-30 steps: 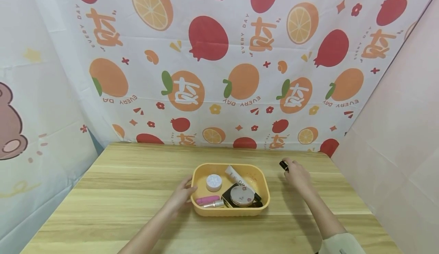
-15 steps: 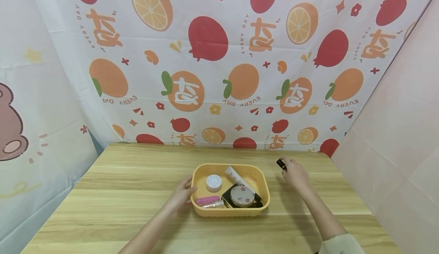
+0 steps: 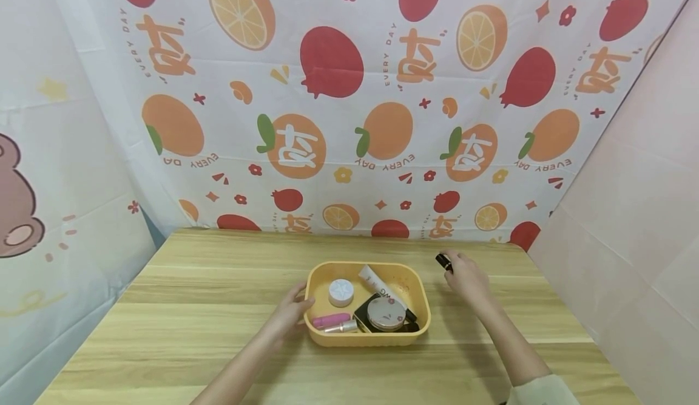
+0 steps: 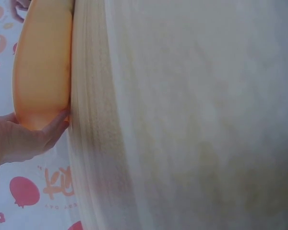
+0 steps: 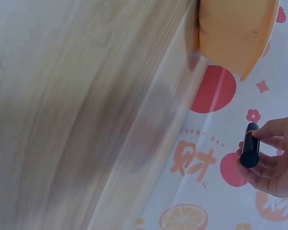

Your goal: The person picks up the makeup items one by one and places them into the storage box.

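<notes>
A yellow tray [image 3: 371, 339] sits on the table, its left end gripped by my left hand [image 3: 288, 313], thumb at the rim and fingers along the outer wall. My right hand [image 3: 468, 280] is raised to the right of the tray, pinching a black lipstick [image 5: 250, 146] between thumb and fingers. Inside the tray lie a white round jar [image 3: 341, 291], a pink tube [image 3: 330, 319], a silver-capped lipstick [image 3: 343, 326], a white squeeze tube [image 3: 377, 282] and a round powder compact [image 3: 385, 313] on top of a black square case [image 3: 361, 315].
The wooden table [image 3: 180, 308] runs back to a fruit-print cloth [image 3: 377, 168] hung behind it. Plain pale cloth [image 3: 633, 211] hangs on the right. A cloth with a bear print [image 3: 13, 204] is on the left.
My right hand has moved slightly left, toward the tray, with the black lipstick in its fingers. My left hand and the tray have stayed in place.
</notes>
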A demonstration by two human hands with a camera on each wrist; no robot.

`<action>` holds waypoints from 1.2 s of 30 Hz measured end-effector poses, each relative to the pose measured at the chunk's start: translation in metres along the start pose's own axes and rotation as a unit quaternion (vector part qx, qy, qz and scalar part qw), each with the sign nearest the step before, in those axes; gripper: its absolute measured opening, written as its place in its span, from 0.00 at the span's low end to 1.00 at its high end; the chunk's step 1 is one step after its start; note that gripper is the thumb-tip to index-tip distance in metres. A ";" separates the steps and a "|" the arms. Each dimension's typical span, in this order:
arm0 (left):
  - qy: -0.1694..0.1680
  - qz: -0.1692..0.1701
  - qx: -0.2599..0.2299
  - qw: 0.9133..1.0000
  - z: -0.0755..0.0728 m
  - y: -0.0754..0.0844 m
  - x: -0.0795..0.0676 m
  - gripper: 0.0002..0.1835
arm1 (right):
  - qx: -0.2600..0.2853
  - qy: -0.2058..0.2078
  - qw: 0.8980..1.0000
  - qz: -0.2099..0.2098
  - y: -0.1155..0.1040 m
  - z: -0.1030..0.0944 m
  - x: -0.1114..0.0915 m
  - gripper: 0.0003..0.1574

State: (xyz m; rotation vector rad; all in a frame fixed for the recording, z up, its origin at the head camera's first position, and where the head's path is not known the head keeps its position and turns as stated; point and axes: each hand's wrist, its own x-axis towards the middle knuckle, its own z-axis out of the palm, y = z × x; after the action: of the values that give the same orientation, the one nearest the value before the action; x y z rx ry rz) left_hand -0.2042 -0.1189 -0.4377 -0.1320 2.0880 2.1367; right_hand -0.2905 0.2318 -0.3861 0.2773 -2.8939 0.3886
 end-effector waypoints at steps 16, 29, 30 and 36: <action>0.002 -0.003 -0.003 1.000 0.001 0.000 0.000 0.29 | 0.000 0.004 1.000 -0.024 -0.014 -0.002 -0.002 0.29; 0.000 -0.006 -0.008 1.000 0.001 0.001 -0.001 0.29 | -0.004 0.016 0.998 -0.064 -0.026 0.003 -0.008 0.29; 0.000 -0.007 -0.009 1.000 0.001 0.001 -0.001 0.29 | -0.003 0.017 0.998 -0.066 -0.027 0.003 -0.008 0.29; 0.001 -0.006 -0.011 1.000 0.001 0.001 0.000 0.29 | 0.003 0.010 0.997 -0.071 -0.035 0.004 -0.009 0.30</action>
State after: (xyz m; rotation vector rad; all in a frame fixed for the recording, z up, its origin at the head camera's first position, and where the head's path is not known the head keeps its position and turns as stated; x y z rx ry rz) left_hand -0.2039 -0.1178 -0.4365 -0.1488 2.0584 2.1540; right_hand -0.2749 0.1993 -0.3840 0.4754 -2.8318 0.3741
